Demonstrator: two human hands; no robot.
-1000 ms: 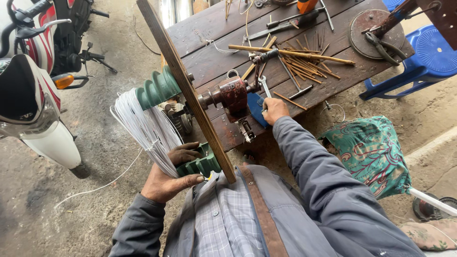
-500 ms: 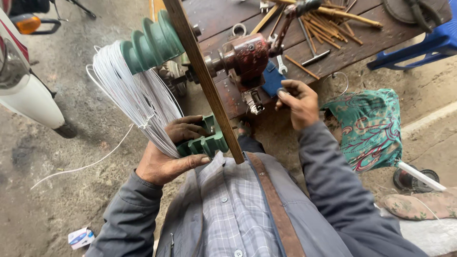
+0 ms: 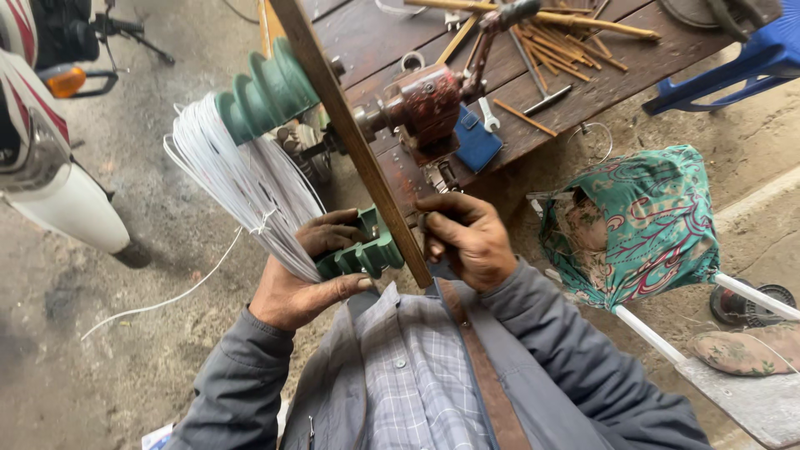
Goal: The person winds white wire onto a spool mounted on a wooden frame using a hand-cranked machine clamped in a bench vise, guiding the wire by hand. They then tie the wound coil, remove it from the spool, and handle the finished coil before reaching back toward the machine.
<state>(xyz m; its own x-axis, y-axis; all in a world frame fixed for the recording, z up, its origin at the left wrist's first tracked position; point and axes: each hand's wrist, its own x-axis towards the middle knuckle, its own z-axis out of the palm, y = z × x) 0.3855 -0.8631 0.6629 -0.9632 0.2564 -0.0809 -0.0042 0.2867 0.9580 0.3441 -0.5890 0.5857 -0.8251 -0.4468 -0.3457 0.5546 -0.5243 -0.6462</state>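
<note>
We are looking down at a coil-winding setup: our left hand (image 3: 304, 279) has its fingers closed around the near green stepped former (image 3: 360, 250), thumb lying along its lower side, right where the coil of white wire (image 3: 229, 187) runs down to it. Our right hand (image 3: 467, 237) sits just right of the wooden arm (image 3: 354, 137), fingers curled together against the arm's near end; whether they pinch some small fitting there we cannot tell. The coil is stretched between the near former and the far green former (image 3: 267, 92), hanging on the left side of the arm, with a thin tie knotted round the bundle and a loose wire tail (image 3: 167, 300) trailing onto the floor to the left. We judge the main risk to be the turns slipping off a former step if the near former is loosened or tilted while only one tie binds the bundle; the coil would then splay and tangle. The trailing tail could snag and drag turns out of order. Fingers close to the arm, which is mounted on the red winder (image 3: 425, 104) on the far workbench (image 3: 367, 42), could be pinched if the arm swings.
</note>
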